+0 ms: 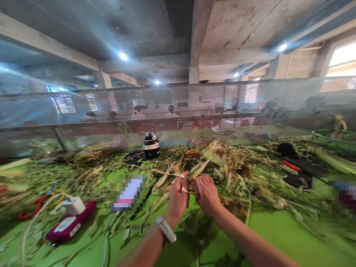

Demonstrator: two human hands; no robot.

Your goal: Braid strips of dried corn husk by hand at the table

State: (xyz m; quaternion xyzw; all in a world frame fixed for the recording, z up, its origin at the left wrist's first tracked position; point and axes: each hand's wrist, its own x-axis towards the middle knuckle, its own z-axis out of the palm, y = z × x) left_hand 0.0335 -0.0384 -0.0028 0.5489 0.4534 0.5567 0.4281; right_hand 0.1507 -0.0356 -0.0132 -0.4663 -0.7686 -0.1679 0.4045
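Observation:
My left hand (pixel 178 198), with a white band on the wrist, pinches a pale strip of dry corn husk (pixel 170 173). Close beside it, my right hand (pixel 207 194) has its fingers curled in on the same husk, and a short bit of it shows between the two hands. The exact grip of the right fingertips is partly hidden. Just beyond both hands lies a heap of dried corn husks (pixel 222 161), some long and loose.
Husk scraps litter the green table (pixel 272 224). A black bottle (pixel 151 147) stands near the perforated metal screen (pixel 172 98). On the left lie a phone (pixel 130 193), a purple power bank (pixel 69 224) with a white plug, and scissors (pixel 39 207). A green basket (pixel 333 142) sits far right.

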